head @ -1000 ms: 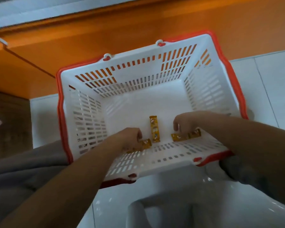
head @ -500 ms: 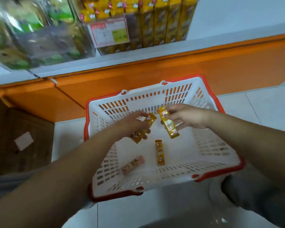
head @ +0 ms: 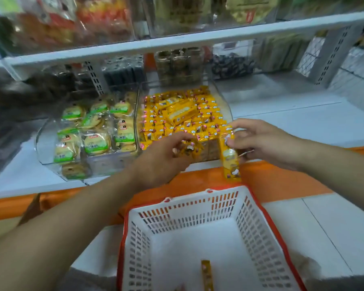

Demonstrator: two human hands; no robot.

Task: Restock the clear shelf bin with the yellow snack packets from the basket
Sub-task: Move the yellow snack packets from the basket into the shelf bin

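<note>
A clear shelf bin [head: 227, 111] on the low shelf is packed with several yellow snack packets [head: 183, 114]. My left hand [head: 164, 158] grips a yellow packet [head: 190, 148] just in front of the bin's front wall. My right hand [head: 261, 139] pinches the top of another yellow packet [head: 229, 158], which hangs upright at the bin's front right corner. Below stands the white basket with a red rim [head: 261, 238]. One yellow packet [head: 206, 274] lies on the basket floor, and a second packet barely shows at the bottom edge.
A second clear bin [head: 48, 131] of green-labelled round cakes [head: 95, 141] stands left of the yellow one. Bare white shelf [head: 292, 120] lies to the right. An upper shelf [head: 177, 40] with more goods overhangs. An orange shelf front [head: 277, 181] runs behind the basket.
Both hands picked a packet each from the basket floor and rose to the shelf bin's front. The view lifted from the basket to the shelves.
</note>
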